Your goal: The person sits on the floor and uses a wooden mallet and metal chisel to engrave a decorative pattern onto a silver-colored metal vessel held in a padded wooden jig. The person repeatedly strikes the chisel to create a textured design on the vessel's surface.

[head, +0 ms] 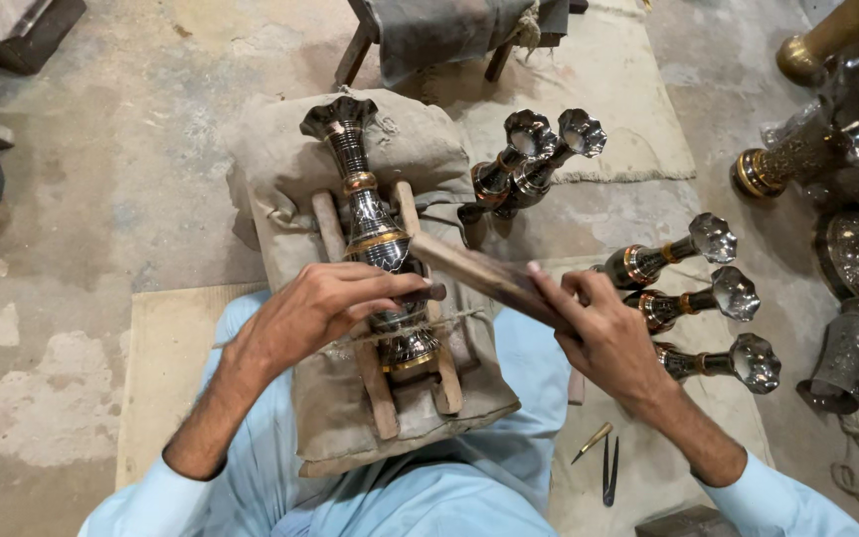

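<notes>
Brass vase (378,239) on sacking (280,169); left hand (325,303) pinches a tool, right hand (599,333) grips a mallet (479,273), finished vases (688,298) alongside.

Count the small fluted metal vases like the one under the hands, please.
6: one vase on the wooden cradle under the left hand, two propped behind it, three lying beyond the right hand. Others may hide in the metalware at right.
</notes>
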